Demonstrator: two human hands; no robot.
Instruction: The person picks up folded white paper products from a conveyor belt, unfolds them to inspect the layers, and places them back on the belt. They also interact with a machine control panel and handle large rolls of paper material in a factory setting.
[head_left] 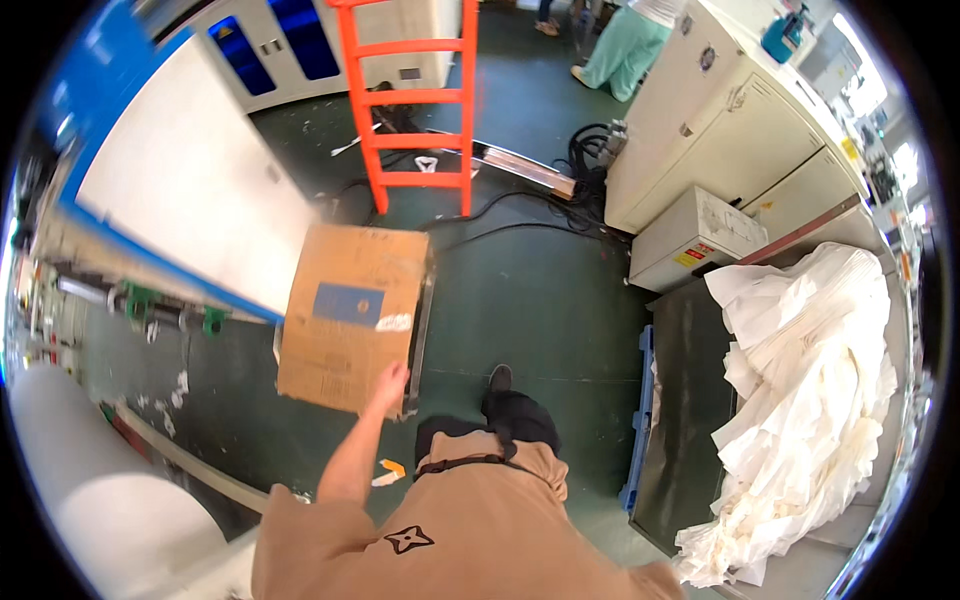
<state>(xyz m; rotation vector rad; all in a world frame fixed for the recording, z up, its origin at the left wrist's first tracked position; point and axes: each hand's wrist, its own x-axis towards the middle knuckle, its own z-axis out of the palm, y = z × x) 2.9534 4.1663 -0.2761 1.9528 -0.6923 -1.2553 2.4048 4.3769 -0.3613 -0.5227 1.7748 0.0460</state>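
Note:
My left hand (391,386) is at the near right edge of a brown cardboard box (335,265), its fingers closed at that edge; the fingertips are partly hidden. The box has a blue printed panel and a white torn patch on top. A dark edge shows along its right side, and what lies under it is hidden. The box stands just left of my legs, close to a white panel with a blue frame (190,170). My right hand is not in view.
An orange ladder (418,180) stands ahead, with black cables (530,224) on the green floor beside it. Cream cabinets (725,130) are at the far right. Crumpled white sheets (810,370) fill the right side by a blue pallet (640,420). Large white rolls (140,540) lie lower left.

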